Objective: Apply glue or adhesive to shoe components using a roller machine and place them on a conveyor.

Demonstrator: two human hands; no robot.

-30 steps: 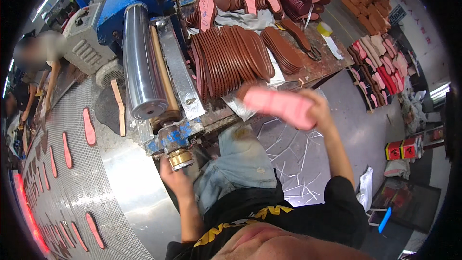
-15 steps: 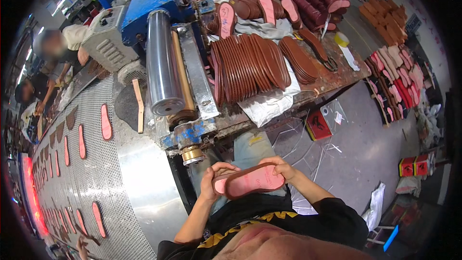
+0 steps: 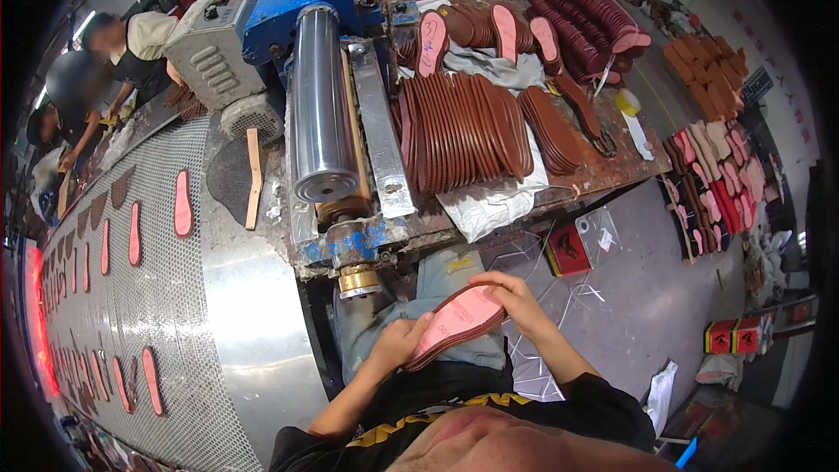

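Over my lap I hold a small stack of shoe insoles (image 3: 461, 318), pink on top with brown edges. It is tilted, its far end up to the right. My left hand (image 3: 400, 346) is closed on the near end, thumb over the pink face. My right hand (image 3: 514, 299) grips the far end along its right side. The insoles lie nearly flush on one another. In front of me is the machine's shiny metal roller (image 3: 325, 114), touched by neither hand. A long row of brown insoles (image 3: 463, 133) stands on edge on the workbench.
To the left, a mesh conveyor belt (image 3: 188, 323) carries several spaced pink insoles (image 3: 183, 203). Bundled maroon insoles (image 3: 581, 17) lie at the bench's far right. A red box (image 3: 568, 250) stands on the floor below. People (image 3: 131, 61) work beyond the belt.
The insoles in my hands were spread apart and now sit together in one stack, turned to a steeper slant. Insoles on the belt have shifted left, away from the roller.
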